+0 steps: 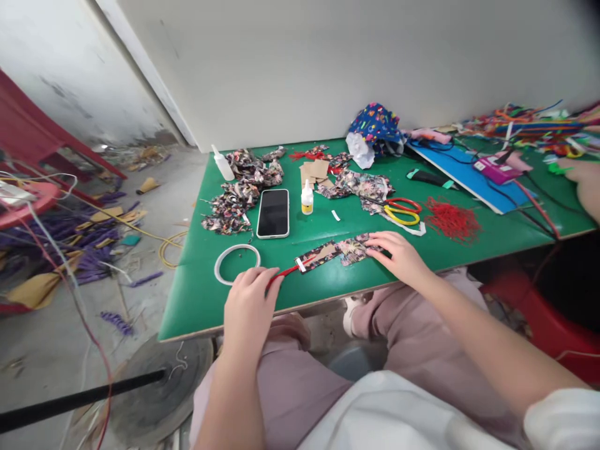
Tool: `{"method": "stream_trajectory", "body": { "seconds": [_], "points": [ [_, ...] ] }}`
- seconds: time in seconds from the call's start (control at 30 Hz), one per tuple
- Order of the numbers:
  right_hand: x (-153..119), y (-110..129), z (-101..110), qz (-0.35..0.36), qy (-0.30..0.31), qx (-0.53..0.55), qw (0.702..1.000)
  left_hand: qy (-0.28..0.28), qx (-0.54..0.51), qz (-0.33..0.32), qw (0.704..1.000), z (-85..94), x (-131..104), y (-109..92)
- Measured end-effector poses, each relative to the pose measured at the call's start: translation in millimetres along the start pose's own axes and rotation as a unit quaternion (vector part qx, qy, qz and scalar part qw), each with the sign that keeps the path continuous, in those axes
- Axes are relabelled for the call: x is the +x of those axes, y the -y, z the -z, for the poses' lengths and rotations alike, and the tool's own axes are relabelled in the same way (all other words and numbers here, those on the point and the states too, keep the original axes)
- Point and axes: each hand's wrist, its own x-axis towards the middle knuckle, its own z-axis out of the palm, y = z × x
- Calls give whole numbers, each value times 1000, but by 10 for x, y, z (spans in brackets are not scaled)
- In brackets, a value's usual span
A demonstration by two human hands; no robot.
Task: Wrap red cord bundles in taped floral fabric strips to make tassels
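Note:
On the green table lies a flat floral fabric strip (354,249) with a brown card piece (324,253) and a small white tab at its left end. A red cord (285,272) runs from that end to my left hand (249,297), whose fingers are closed on it. My right hand (396,253) pinches the right end of the fabric strip between thumb and fingers. Close to my left hand is a white ring (217,265), possibly a tape roll. A small glue bottle (307,199) with a yellow label stands behind the strip, beside a phone (274,214).
Crumpled floral fabric (234,200), brown card pieces (315,170), scissors (403,215) and red cords (452,220) lie around on the table (192,300). A blue board (462,165) carries a purple box (497,169). Another person's arm (584,181) reaches in at right.

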Motion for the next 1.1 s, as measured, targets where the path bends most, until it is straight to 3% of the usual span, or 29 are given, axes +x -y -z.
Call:
{"method": "stream_trajectory", "body": {
  "seconds": [0.13, 0.27, 0.53, 0.67, 0.83, 1.1],
  "points": [
    [-115, -49, 7, -2, -6, -39, 999, 4, -19, -77, 997, -176, 26, -138],
    [-164, -129, 27, 0, -9, -69, 998, -5, -21, -83, 996, -259, 15, -189],
    [-244, -298, 103, -7, -56, -106, 993, -2, -27, -92, 995, -235, 28, -175],
    [-261, -307, 71, -25, -114, -121, 986, 7, -20, -80, 997, -214, 36, -187],
    [-281, -262, 10, -73, -194, -135, 969, -8, -10, -62, 998, -183, 10, -123],
    [-298, -244, -25, -113, -246, -152, 951, -69, -17, -55, 996, -180, 23, -124]
  ]
}}
